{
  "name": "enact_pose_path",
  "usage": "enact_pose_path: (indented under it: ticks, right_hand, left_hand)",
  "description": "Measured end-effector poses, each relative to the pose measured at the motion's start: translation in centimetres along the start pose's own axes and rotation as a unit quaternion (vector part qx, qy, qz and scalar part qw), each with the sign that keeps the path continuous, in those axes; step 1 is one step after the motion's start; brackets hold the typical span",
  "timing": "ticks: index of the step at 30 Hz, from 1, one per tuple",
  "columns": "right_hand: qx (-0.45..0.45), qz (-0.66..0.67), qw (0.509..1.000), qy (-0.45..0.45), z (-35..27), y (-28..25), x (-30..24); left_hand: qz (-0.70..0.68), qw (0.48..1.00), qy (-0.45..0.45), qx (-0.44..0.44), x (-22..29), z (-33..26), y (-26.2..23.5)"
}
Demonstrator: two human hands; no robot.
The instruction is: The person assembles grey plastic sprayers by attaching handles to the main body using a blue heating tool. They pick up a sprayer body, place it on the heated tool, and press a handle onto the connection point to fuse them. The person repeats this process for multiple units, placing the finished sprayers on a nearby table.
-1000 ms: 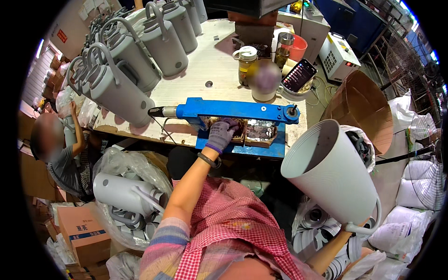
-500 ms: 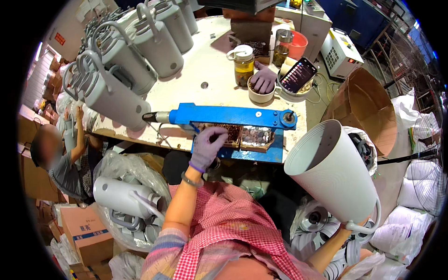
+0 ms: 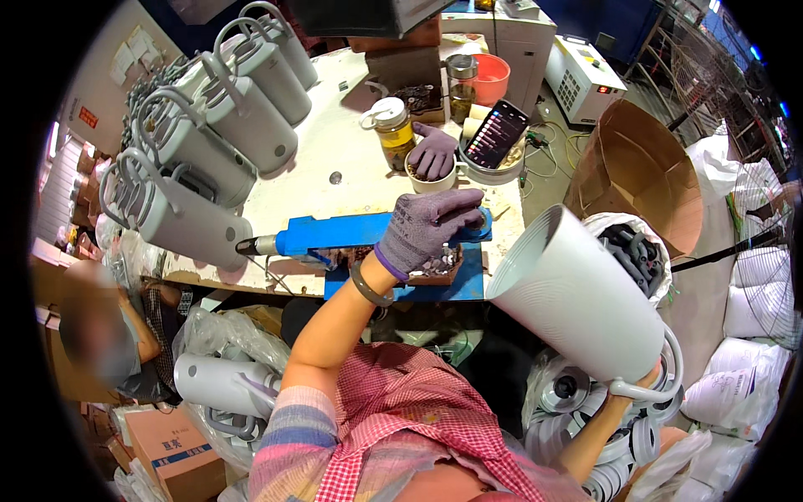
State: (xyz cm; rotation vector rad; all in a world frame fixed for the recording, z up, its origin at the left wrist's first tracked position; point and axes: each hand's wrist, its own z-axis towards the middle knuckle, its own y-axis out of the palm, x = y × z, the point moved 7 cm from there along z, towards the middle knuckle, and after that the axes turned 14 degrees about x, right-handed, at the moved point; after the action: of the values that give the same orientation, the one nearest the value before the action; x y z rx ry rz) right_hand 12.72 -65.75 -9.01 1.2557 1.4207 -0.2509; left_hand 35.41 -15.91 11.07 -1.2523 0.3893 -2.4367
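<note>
My left hand (image 3: 422,224), in a grey-purple glove, is over the right end of a blue arm-like bench tool (image 3: 335,236). Its fingers are drawn together toward the tool's tip; whatever they may hold is too small to make out. Below the hand, a small parts box (image 3: 441,269) is partly covered. Ungloved, my right hand (image 3: 649,378) holds a large grey jug body (image 3: 577,293) near its base and looped handle. The jug body is tilted, its open mouth toward the tool's right end. Most of the right-hand fingers are hidden behind it.
Several grey jugs (image 3: 251,117) stand at the table's left. Behind the tool are a cup (image 3: 443,182) with a glove on it, a jar (image 3: 393,138) and a phone (image 3: 496,134). A cardboard box (image 3: 644,184) and a bag of dark parts (image 3: 627,255) sit right.
My left hand has moved from the parts box up and right to the blue tool's end. The jug body has shifted slightly left, still in my right hand. The view has turned a little.
</note>
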Motion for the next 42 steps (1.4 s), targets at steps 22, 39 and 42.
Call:
enact_pose_path:
  ticks: [22,39,42]
  right_hand:
    - [-0.062,-0.210,0.962,-0.165,2.5,4.0,0.1]
    - [-0.020,-0.093,0.994,-0.045,-0.8,7.0,-1.4]
    - [0.025,-0.075,0.996,-0.030,-1.8,7.3,-1.8]
  left_hand:
    - [0.373,0.807,0.179,-0.421,5.4,3.6,5.0]
    - [0.310,0.933,0.158,0.090,-1.1,-6.5,-5.2]
    - [0.252,0.952,0.123,0.122,-1.1,-7.2,-5.9]
